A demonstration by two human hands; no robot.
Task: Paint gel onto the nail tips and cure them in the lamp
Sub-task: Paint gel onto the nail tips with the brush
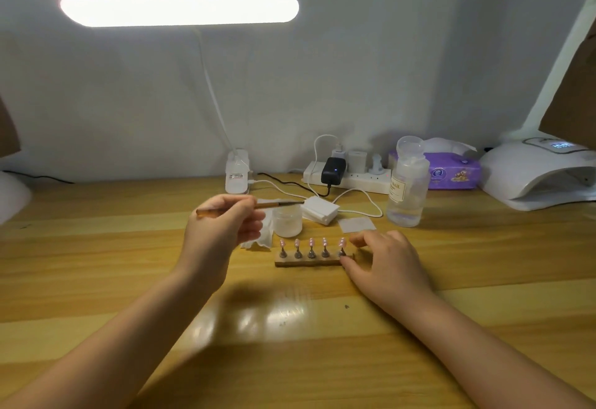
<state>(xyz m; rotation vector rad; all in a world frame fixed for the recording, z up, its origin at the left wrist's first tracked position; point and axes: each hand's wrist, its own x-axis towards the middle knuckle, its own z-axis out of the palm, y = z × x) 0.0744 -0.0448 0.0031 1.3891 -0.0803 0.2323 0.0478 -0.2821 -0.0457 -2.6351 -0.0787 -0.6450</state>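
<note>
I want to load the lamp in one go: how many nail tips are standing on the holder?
5 nail tips, in one row on the wooden holder; the right hand touches the holder's right end beside the last one. None seems hidden.

**Hidden / cut off / unclear**

Brush [251,206] mid-handle buried in left hand [222,231]; bristle tip too blurred to read. Holder bar [306,262] right end behind right hand [383,260]. Curing lamp [541,176] clipped at right edge, display illegible. Bottle [407,183] label partly unreadable.

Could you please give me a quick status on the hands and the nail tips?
Left hand holds brush, raised. Right hand grips end of nail-tip stand. Five pink tips upright. Curing lamp far right, path open.
</note>
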